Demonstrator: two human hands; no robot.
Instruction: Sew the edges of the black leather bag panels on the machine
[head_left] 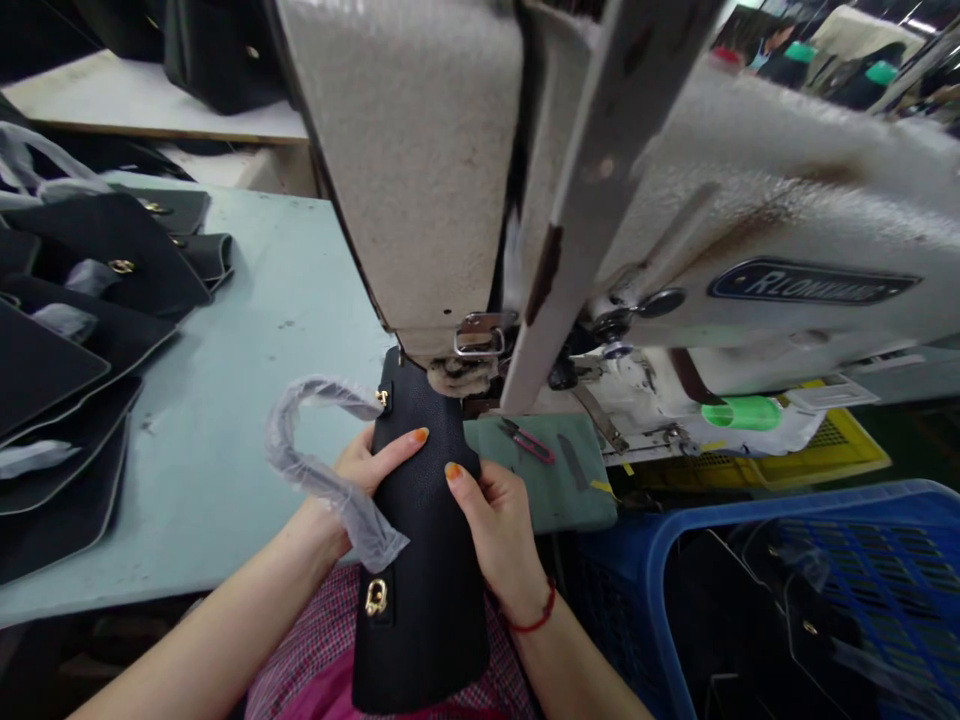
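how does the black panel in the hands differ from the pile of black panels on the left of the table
The held black panel is one piece between the left hand and right hand; the pile of black panels lies stacked, with no hand on it. The held panel reaches up to the sewing machine head, while the pile sits apart from it. Both show gold-coloured hardware.

Left hand [362, 468], right hand [504, 515] both gripping, thumbs [466, 492] uppermost, forearms [225, 600] converging.
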